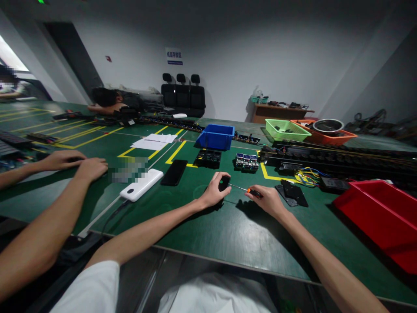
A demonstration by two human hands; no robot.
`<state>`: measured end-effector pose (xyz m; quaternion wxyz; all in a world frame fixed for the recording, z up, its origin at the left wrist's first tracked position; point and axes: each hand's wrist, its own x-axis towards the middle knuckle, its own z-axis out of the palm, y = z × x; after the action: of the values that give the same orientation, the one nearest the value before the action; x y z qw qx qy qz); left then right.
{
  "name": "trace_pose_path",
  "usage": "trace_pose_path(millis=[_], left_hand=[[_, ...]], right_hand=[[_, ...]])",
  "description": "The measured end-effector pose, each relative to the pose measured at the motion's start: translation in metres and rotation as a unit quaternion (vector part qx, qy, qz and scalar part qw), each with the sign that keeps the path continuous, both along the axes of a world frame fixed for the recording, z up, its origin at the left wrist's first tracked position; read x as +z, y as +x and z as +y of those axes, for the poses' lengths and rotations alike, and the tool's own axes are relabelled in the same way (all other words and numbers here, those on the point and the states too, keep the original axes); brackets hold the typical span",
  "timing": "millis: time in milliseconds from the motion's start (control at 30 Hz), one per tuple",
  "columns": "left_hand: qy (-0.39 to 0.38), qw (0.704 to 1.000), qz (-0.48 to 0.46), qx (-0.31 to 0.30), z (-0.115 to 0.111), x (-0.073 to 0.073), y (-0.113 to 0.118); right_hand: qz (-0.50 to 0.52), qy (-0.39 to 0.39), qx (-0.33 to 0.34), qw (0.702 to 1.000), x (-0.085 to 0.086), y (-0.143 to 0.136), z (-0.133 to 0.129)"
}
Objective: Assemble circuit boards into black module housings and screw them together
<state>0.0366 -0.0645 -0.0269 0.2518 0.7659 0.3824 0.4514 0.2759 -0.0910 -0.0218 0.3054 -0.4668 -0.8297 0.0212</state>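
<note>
My left hand [213, 190] is closed around a small black part [224, 183] with a round opening, held upright just above the table. In my right hand [267, 199] is a screwdriver [253, 192] with an orange and black handle. Its thin metal shaft points left, and the tip is at the black part's edge; whether it touches a screw I cannot tell. Beyond my hands sit a black module [209, 158] and a silver-and-blue module [246, 162]. Flat black plates [292, 193] lie right of my right hand.
A black phone [174, 172] and a white power bank [142, 184] with a cable lie to my left, near a co-worker's arms [61, 204]. A blue bin [215, 137] stands behind the modules. A red bin [381, 221] and wired black rails [339, 161] occupy the right side.
</note>
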Motion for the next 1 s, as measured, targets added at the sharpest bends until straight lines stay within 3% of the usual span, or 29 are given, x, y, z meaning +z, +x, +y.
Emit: trace_pose_path(millis=[267, 400, 467, 600, 767, 867, 1000], left_hand=[[-0.002, 1.000, 0.001, -0.007, 0.002, -0.001, -0.001], [-0.003, 1.000, 0.000, -0.010, 0.003, -0.001, -0.001], [-0.004, 1.000, 0.002, -0.011, 0.004, -0.001, 0.000], [-0.002, 1.000, 0.001, -0.009, 0.004, -0.002, 0.000], [-0.006, 1.000, -0.006, -0.007, 0.007, -0.004, -0.001], [-0.017, 1.000, -0.015, -0.016, 0.010, -0.007, -0.002], [-0.055, 0.997, -0.041, -0.036, 0.015, -0.011, -0.005]], right_hand=[[0.011, -0.002, -0.006, 1.000, 0.001, -0.001, -0.002], [0.123, -0.075, 0.001, 0.990, 0.005, -0.005, -0.002], [0.211, -0.144, 0.001, 0.967, 0.008, -0.005, -0.002], [0.360, -0.280, -0.006, 0.890, 0.012, -0.004, 0.002], [0.459, -0.372, 0.008, 0.807, 0.016, 0.001, 0.004], [0.472, -0.392, 0.022, 0.789, 0.018, 0.002, 0.003], [0.448, -0.391, 0.025, 0.803, 0.015, 0.000, 0.003]])
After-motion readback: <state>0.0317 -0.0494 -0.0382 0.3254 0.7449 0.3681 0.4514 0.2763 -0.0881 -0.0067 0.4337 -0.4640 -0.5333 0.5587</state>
